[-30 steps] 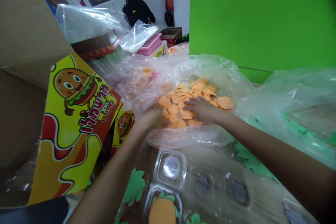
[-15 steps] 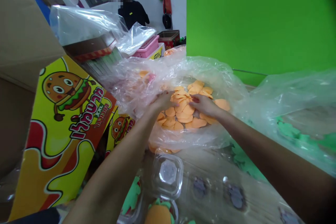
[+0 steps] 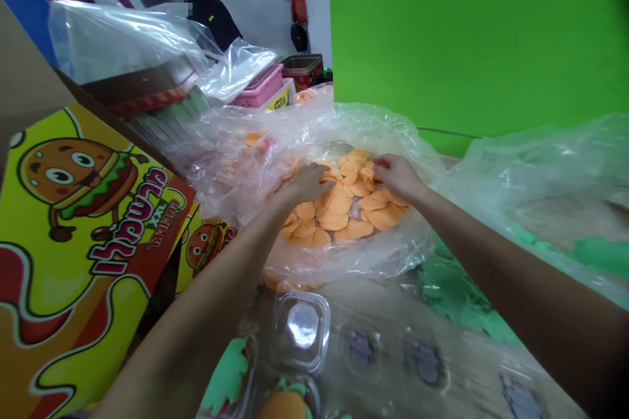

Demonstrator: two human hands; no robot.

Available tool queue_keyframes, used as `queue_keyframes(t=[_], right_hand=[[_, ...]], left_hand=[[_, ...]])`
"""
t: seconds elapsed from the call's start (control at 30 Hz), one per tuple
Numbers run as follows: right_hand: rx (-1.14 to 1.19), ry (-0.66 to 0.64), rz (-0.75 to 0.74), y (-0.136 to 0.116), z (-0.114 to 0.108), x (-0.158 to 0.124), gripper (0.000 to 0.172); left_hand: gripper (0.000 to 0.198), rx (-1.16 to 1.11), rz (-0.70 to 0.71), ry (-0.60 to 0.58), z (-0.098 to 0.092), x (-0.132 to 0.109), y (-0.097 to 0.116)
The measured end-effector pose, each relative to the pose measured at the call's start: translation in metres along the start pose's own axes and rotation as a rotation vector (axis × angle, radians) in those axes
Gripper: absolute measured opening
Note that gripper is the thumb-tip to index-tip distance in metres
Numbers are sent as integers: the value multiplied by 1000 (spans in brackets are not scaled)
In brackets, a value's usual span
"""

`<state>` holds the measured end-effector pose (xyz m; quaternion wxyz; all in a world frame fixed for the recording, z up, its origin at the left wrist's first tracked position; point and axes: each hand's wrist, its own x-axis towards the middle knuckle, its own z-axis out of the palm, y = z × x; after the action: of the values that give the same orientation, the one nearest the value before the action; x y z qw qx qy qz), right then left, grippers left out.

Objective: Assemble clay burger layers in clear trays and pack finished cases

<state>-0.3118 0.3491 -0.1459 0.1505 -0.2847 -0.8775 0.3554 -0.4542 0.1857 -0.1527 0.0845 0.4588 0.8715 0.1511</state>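
A heap of flat orange foam discs (image 3: 344,206) lies inside a clear plastic bag (image 3: 240,163). My left hand (image 3: 307,183) rests on the heap's left side, its fingers together and flat. My right hand (image 3: 398,177) is at the upper right edge of the heap, fingers curled down among the discs. Whether those fingers pinch a disc is hidden. Below the bag sits a clear plastic lidded tub (image 3: 302,330). Beneath it is a second tub (image 3: 285,402) holding an orange foam bun piece.
A yellow burger-printed box (image 3: 93,222) stands at the left, with green foam leaf pieces (image 3: 226,373) near the tubs. Another plastic sheet (image 3: 540,196) covers the right side. Behind are a person in a dark top (image 3: 213,19), a pink basket (image 3: 260,86) and a green wall (image 3: 466,46).
My right hand has moved up and back to the heap's far edge, and my left hand has shifted slightly right. The view has turned a little to the left.
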Motion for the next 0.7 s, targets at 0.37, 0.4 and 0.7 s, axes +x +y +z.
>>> queue_keyframes(t=[0.37, 0.4, 0.7], right_hand=[[-108, -238, -224, 17, 13, 13, 59], [-114, -253, -238, 17, 14, 13, 53], [38, -119, 23, 26, -24, 21, 25]], left_hand=[[39, -60, -82, 56, -25, 41, 16], [36, -68, -50, 17, -24, 42, 19], [33, -134, -104, -54, 23, 82, 37]])
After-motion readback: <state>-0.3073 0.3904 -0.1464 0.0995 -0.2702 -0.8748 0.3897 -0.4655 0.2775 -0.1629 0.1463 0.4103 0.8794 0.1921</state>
